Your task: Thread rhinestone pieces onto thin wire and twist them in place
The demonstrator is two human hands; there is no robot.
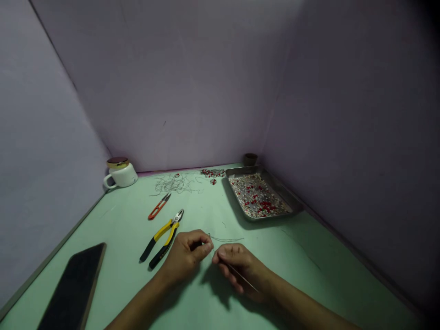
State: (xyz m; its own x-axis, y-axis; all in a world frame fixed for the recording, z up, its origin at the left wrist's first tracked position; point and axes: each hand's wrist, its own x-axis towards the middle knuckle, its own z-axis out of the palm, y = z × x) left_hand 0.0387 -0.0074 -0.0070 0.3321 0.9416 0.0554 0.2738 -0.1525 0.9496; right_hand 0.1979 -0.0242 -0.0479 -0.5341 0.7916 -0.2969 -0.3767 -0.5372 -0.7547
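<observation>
My left hand pinches a thin wire between thumb and forefinger, above the pale green table. Close beside it on the right, my right hand is closed on the same strand, and a length of thin wire runs back under its palm. A small loop and loose ends show just beyond my left fingertips. Whether a bead sits in the fingers I cannot make out. Pliers with yellow and black handles lie left of my left hand, jaws pointing away. Red thread snips rest farther back.
A metal tray of red and pale beads stands at the back right, a small dark cup behind it. Tangled wire and beaded pieces lie at the back. A white mug and a phone are left.
</observation>
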